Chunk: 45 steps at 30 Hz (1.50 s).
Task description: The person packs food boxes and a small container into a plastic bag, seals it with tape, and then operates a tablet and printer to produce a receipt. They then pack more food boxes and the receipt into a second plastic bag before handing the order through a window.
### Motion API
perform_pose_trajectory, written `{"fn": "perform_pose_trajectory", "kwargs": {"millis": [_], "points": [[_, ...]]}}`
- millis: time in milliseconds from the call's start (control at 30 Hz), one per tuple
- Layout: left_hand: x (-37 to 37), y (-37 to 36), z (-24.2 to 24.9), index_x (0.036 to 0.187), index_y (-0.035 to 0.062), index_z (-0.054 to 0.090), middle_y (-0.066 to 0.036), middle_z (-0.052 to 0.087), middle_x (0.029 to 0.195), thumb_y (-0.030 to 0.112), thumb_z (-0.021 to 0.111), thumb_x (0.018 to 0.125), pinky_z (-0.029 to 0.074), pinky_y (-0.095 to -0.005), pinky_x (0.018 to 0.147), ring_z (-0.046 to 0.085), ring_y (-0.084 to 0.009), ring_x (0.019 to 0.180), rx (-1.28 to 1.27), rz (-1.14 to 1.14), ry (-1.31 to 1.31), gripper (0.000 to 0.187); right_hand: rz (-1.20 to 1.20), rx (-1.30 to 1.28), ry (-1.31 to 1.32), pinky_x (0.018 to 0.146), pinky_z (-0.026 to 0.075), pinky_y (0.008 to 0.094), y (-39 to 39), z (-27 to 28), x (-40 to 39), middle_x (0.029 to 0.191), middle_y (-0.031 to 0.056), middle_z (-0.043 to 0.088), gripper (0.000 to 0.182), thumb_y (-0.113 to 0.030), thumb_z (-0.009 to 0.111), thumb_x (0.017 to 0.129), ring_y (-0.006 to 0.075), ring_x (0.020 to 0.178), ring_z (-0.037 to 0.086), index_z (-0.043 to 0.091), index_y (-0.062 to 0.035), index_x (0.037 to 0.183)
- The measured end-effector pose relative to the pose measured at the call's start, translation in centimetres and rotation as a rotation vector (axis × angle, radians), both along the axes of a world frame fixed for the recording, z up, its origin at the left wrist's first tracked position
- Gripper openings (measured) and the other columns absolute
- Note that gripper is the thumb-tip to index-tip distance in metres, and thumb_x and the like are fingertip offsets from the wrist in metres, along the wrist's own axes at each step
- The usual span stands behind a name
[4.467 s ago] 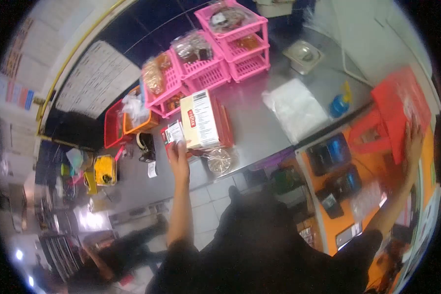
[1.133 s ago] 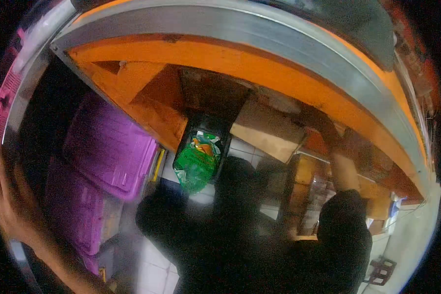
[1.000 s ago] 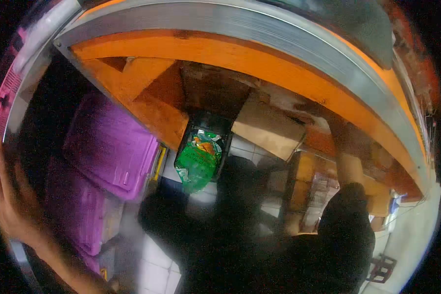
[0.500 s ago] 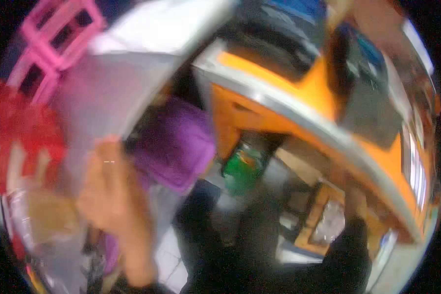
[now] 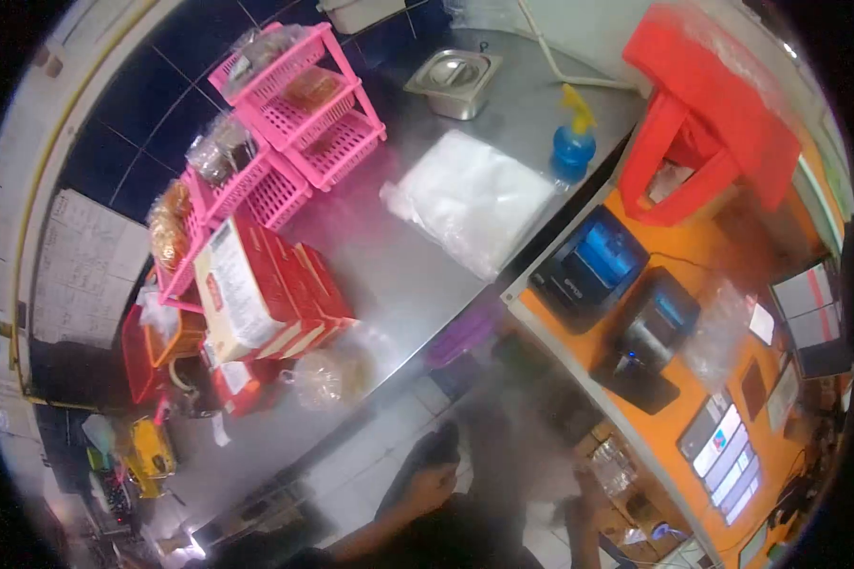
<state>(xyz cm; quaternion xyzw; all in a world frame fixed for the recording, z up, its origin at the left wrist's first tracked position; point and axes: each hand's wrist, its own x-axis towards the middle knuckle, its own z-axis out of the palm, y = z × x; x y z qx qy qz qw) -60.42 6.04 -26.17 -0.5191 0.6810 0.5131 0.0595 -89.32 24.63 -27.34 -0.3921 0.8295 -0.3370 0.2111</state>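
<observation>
My left hand (image 5: 433,487) is low in the middle, over the dark clothing of my lap, its fingers curled together; what they hold, if anything, is hidden. My right hand (image 5: 584,507) hangs at the lower right, beside the shelf under the orange counter, dim and smeared, so its fingers cannot be made out. Up and left of my left hand, a clear plastic bag (image 5: 327,379) lies at the edge of the steel table (image 5: 399,313), next to red and white boxes (image 5: 256,289).
Pink tiered baskets (image 5: 323,142), a stack of white plastic bags (image 5: 479,199), a lidded steel container (image 5: 455,81) and a blue spray bottle (image 5: 573,152) stand on the table. The orange counter (image 5: 565,327) carries black printers (image 5: 588,266), a red bag (image 5: 702,123) and a tablet (image 5: 726,455).
The view has swung and shows more of the table and counter. My left hand, earlier raised over the table's edge at left, is now lower, near my lap.
</observation>
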Motion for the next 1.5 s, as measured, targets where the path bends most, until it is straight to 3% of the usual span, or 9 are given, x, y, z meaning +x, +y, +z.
{"fn": "perform_pose_trajectory", "kwargs": {"millis": [133, 300, 533, 867, 933, 1100, 1200, 1367, 1500], "points": [[2.6, 0.8, -1.5, 0.118, 0.0046, 0.063, -0.019, 0.063, 0.118, 0.029, 0.057, 0.091, 0.049, -0.0445, 0.09, 0.063, -0.0362, 0.102, 0.119, -0.14, -0.168, 0.037, -0.029, -0.048, -0.118, 0.085, 0.049, 0.0334, -5.2, 15.8, 1.0, 0.098, 0.0118, 0.068, 0.023, -0.011, 0.064, 0.079, 0.0233, 0.093, 0.064, 0.065, -0.0016, 0.1], [-2.6, -6.3, 8.0, 0.127, 0.0045, 0.056, -0.013, 0.061, 0.122, 0.044, 0.052, 0.09, 0.048, -0.0484, 0.091, 0.059, -0.0335, 0.108, 0.875, 0.965, 1.213, 0.053, -0.505, -0.359, -0.62, 0.081, 0.049, 0.0331, -15.2, 23.6, 1.5, 0.095, 0.0091, 0.064, 0.029, -0.007, 0.064, 0.08, 0.021, 0.089, 0.062, 0.059, 0.0016, 0.107], [-4.8, -17.4, 24.5, 0.118, 0.0024, 0.057, -0.017, 0.062, 0.112, 0.035, 0.048, 0.092, 0.052, -0.0454, 0.084, 0.061, -0.0309, 0.101, 0.907, 1.128, 1.494, 0.042, -0.426, -0.555, -0.73, 0.081, 0.049, 0.0295, -23.4, 32.2, 1.0, 0.099, 0.0094, 0.063, 0.037, -0.012, 0.065, 0.082, 0.0172, 0.088, 0.061, 0.055, 0.0019, 0.115], [-17.0, -23.9, 22.6, 0.115, -0.0046, 0.059, -0.021, 0.063, 0.112, 0.01, 0.067, 0.081, 0.05, -0.0422, 0.09, 0.062, -0.032, 0.102, -0.015, 0.11, 1.242, 0.038, -0.264, -0.851, 0.005, 0.08, 0.048, 0.027, -19.2, 36.1, -18.8, 0.098, 0.0037, 0.063, 0.033, -0.028, 0.059, 0.091, 0.0119, 0.09, 0.059, 0.064, 0.002, 0.103], [-22.9, -24.5, 35.0, 0.116, -0.0052, 0.055, -0.018, 0.062, 0.109, 0.007, 0.058, 0.086, 0.05, -0.0428, 0.09, 0.062, -0.0295, 0.099, 0.82, 0.265, 1.422, 0.032, -0.329, -0.945, 0.028, 0.082, 0.048, 0.0275, -20.9, 42.6, -19.9, 0.101, 0.005, 0.063, 0.037, -0.029, 0.059, 0.091, 0.0124, 0.092, 0.058, 0.061, 0.002, 0.111], [-39.5, -29.3, 44.5, 0.115, -0.0036, 0.051, -0.017, 0.053, 0.113, 0.006, 0.06, 0.089, 0.057, -0.0393, 0.084, 0.057, -0.0287, 0.104, 0.748, 0.142, 1.565, 0.029, -0.252, -1.044, -0.338, 0.082, 0.049, 0.0313, -25.2, 53.3, -30.7, 0.104, 0.0094, 0.064, 0.044, -0.03, 0.061, 0.091, 0.0162, 0.094, 0.061, 0.055, 0.0025, 0.119], [-46.9, -32.2, 44.6, 0.113, -0.0054, 0.052, -0.017, 0.054, 0.11, 0.002, 0.059, 0.087, 0.059, -0.0356, 0.078, 0.062, -0.0297, 0.094, 0.596, 0.057, 1.473, 0.028, -0.111, -0.966, -0.524, 0.082, 0.051, 0.0322, -26.9, 50.6, -42.1, 0.101, 0.0125, 0.064, 0.044, -0.032, 0.062, 0.09, 0.0182, 0.094, 0.062, 0.057, 0.0029, 0.116], [-49.6, -33.8, 42.2, 0.099, -0.0016, 0.06, -0.013, 0.063, 0.099, 0.006, 0.057, 0.087, 0.057, -0.0391, 0.075, 0.065, -0.0277, 0.09, 0.038, 0.147, 0.935, 0.015, -0.352, 0.262, 0.761, 0.082, 0.051, 0.0443, -29.6, 44.1, -48.8, 0.103, 0.015, 0.065, 0.039, -0.034, 0.067, 0.084, 0.03, 0.094, 0.063, 0.064, -0.003, 0.108], [-51.3, -33.9, 42.4, 0.093, 0.0028, 0.064, -0.014, 0.069, 0.085, 0.011, 0.056, 0.084, 0.052, -0.0425, 0.073, 0.066, -0.0336, 0.085, -1.007, 0.15, 0.685, 0.015, 0.154, -0.118, 0.914, 0.094, 0.043, 0.05, -33.0, 45.5, -43.5, 0.12, 0.0101, 0.059, 0.04, -0.04, 0.065, 0.083, 0.0338, 0.112, 0.054, 0.064, -0.0198, 0.117]]}}
